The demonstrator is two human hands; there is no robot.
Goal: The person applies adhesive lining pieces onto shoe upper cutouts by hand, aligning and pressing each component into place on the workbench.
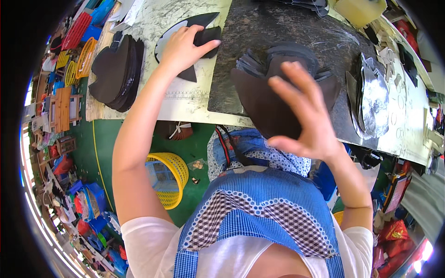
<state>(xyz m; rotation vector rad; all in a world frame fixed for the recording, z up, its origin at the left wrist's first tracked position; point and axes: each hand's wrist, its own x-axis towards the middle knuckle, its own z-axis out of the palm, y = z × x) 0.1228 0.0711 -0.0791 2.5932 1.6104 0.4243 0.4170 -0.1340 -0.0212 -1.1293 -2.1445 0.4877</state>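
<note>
My left hand [185, 48] rests on a dark cut piece [204, 19] with curved, pointed ends, lying on the pale part of the table. Its thumb is spread away from the fingers, over a small dark patch of material [211, 38]. A light grey layer [163, 42] shows beside the fingers. My right hand [306, 113] is open, fingers apart and slightly blurred, above a fanned stack of dark cut pieces [259, 99] on the black mat. This stack reaches past the table's near edge. Part of it is hidden behind the hand.
Another stack of dark pieces [111, 74] stands at the table's left end. Shiny silver-grey sheets [374, 99] lie on the right, near scraps [387, 58]. A yellow basket [178, 178] is on the green floor below. A yellowish block [359, 11] sits at the far right.
</note>
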